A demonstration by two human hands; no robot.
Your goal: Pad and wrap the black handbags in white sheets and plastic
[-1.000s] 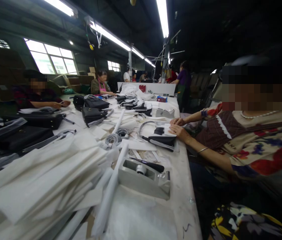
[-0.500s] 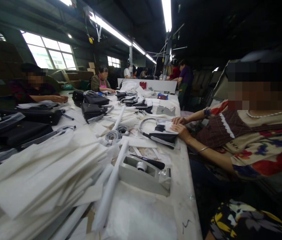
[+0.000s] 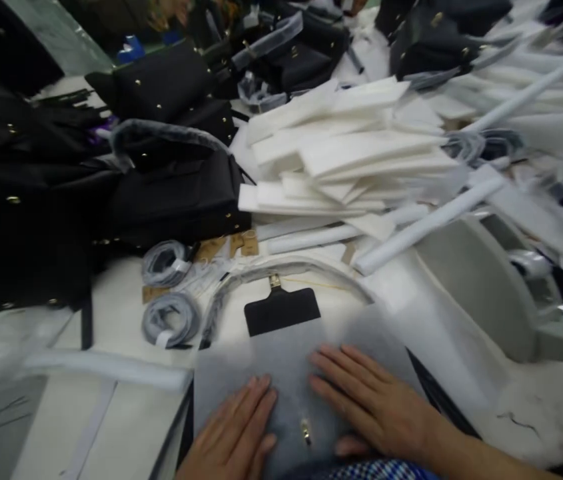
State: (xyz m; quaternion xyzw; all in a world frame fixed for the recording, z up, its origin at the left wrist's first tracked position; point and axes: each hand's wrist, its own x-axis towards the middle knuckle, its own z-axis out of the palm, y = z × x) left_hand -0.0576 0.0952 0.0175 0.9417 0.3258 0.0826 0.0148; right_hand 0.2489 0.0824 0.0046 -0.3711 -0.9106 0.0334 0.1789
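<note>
Sheet (image 3: 286, 363) lies grey and flat over the bag (image 3: 441, 393), with the left hand (image 3: 234, 430) and right hand (image 3: 376, 403) on it, 1 each side of a gold catch (image 3: 306, 432). Both rest palm down, fingers extended, gripping nothing. The catch sits roughly midway between the 2 thumbs, its long axis pointing away from the body. Straight ahead of the fingertips, a black flap (image 3: 281, 313) shows past the sheet's far edge, broader side to side, its clasp (image 3: 274, 281) pointing away. The right fingertips are nearer it; the handle (image 3: 248, 270) arches beyond.
</note>
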